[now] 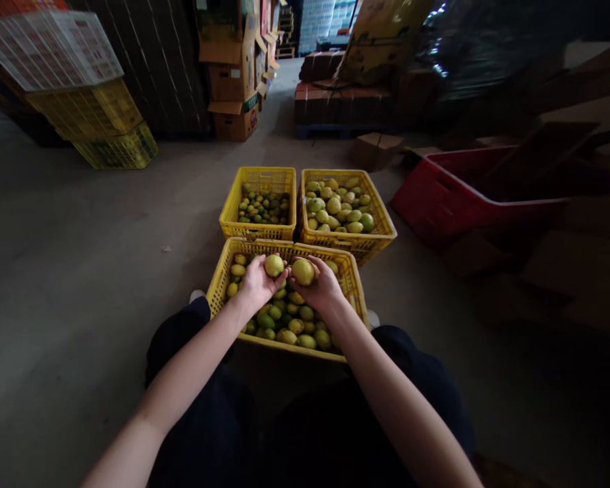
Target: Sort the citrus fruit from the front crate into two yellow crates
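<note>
Both of my hands are over the near yellow crate (291, 348), which is filled with green and yellow lemons (306, 341). In my left hand (257, 285) lies a yellow-green lemon (274, 266), with the fingers curled around its underside. My right hand (324, 289) holds a second, similar lemon (303, 272), slightly larger in view. The two lemons are side by side with a small gap between them. My hands and forearms hide part of the fruit in the crate.
Behind stand a yellow crate (257, 232) of small greener lemons and another crate (348, 238) of larger, paler ones. A red bin (427, 196) holding cardboard is at right. Stacked crates (89, 108) stand left; cardboard boxes (231, 81) are stacked at the back.
</note>
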### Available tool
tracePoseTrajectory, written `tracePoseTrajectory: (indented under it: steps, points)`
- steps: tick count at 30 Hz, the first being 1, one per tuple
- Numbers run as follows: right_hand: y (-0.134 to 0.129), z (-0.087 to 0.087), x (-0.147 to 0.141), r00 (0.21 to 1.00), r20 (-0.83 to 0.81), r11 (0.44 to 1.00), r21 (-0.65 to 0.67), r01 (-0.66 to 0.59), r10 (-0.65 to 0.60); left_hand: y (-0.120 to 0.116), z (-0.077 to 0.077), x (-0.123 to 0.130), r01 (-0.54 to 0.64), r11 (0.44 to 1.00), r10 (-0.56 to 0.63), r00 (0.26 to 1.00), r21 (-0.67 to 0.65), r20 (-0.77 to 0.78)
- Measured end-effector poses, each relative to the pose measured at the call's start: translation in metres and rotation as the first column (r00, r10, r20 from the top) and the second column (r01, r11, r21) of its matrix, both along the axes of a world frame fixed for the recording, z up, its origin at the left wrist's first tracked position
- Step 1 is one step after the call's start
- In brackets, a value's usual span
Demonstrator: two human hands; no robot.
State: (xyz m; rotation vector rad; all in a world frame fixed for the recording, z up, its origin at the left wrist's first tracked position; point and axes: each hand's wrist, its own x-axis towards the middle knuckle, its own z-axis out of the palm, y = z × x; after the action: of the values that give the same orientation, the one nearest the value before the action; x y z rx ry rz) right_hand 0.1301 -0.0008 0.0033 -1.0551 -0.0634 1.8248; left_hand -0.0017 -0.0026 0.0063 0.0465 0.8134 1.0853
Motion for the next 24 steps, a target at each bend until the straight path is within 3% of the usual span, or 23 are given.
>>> tracePoseTrajectory:
  steps: [7,13,17,19,21,24]
  points:
    - [-0.003,0.008,0.001,0.996,-0.093,1.0,0.018,-0.005,0.006,0.001,0.004,-0.002,0.026,1.0,-0.026,0.999,-0.007,0.024]
    - [-0.001,0.003,0.001,0.994,-0.086,0.998,0.022,-0.063,0.065,0.003,-0.001,0.0,0.052,0.999,-0.052,0.998,-0.002,-0.047]
    - [0.002,-0.007,0.0,0.998,0.061,0.997,0.066,-0.027,0.023,0.005,-0.004,0.002,0.094,0.994,-0.086,0.983,0.046,-0.162]
    - [0.001,-0.01,-0.001,0.981,0.185,0.989,0.146,0.035,-0.062,0.004,-0.004,0.001,0.04,0.991,-0.001,0.957,0.128,-0.291]
    - [-0.001,-0.009,-0.001,0.93,0.318,0.94,0.333,0.071,-0.183,0.002,-0.002,-0.001,-0.043,0.952,0.17,0.898,0.303,-0.406]
    - [-0.007,0.001,0.002,0.841,0.418,0.771,0.637,-0.003,-0.343,-0.003,0.006,-0.006,-0.036,0.829,0.345,0.819,0.558,-0.46]
